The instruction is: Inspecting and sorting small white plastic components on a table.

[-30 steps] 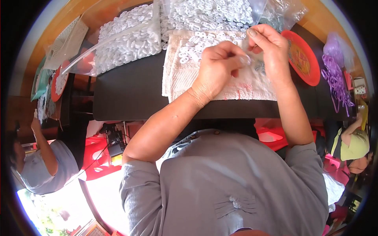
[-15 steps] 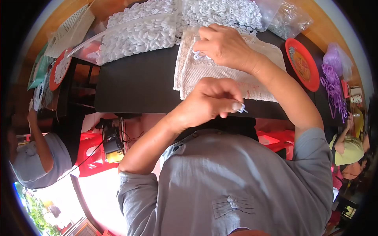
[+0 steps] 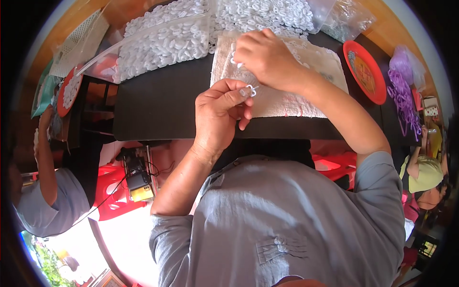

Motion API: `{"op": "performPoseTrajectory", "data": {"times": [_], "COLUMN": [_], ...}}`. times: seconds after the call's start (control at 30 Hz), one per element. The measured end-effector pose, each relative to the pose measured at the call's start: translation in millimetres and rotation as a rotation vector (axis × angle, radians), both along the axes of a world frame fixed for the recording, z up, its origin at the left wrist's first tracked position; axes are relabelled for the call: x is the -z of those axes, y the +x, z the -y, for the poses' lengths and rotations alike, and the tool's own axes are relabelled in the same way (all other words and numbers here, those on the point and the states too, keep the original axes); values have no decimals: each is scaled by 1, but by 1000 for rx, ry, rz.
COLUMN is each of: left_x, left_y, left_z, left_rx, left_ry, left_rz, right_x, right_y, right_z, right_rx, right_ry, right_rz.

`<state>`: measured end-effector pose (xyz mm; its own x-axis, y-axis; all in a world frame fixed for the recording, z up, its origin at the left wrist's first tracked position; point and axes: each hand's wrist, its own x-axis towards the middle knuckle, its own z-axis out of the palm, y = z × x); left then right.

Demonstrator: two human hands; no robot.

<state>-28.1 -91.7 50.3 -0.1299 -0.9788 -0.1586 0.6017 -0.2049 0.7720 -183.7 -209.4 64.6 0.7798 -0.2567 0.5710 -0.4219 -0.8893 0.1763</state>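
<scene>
My left hand is raised above the near edge of the towel. Its thumb and forefinger pinch a small white plastic ring with a thin pin-like part sticking out. Farther off, my right hand is bent over the folded cream towel, fingers curled together. Small white rings show right at its fingertips, which partly hide them. Behind the towel lies a big heap of white oval rings, and a clear plastic bag full of the same rings stands to its left.
A red oval plate sits right of the towel, with purple cords beyond it. A crumpled clear bag is at the back right. A co-worker's arm reaches in at the left. Red stools stand below the dark table.
My left hand has moved up and left with the ring, turning upright, closer to my right hand. My right hand has shifted slightly left, staying over the rings on the towel.
</scene>
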Motion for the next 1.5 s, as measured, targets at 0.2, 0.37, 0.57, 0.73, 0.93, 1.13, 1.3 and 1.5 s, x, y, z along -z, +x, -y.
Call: {"op": "performPoseTrajectory", "data": {"times": [0.2,0.37,0.57,0.73,0.93,1.13,1.3,1.5], "left_x": [-10,-24,-36,-40,-37,-32,-29,-26], "left_y": [-8,-27,-49,-62,-70,-69,-69,-67], "left_z": [19,40,60,68,70,69,66,66], "left_rx": [-65,-74,-58,-50,-59,-57,-72,-87], "left_ry": [-71,-114,-169,-167,-128,-132,-118,-150], "left_rz": [51,120,241,308,320,315,274,260], "right_x": [-24,-32,-35,-31,-26,-25,-21,-22], "right_y": [-40,-60,-79,-86,-87,-85,-80,-75], "right_z": [-22,-31,-28,-26,-25,-27,-28,-32], "right_rx": [49,23,36,-15,7,30,6,12], "right_ry": [1115,1404,1381,1353,1299,1213,1162,1159], "right_rz": [572,822,916,1007,1021,984,1002,1006]}}
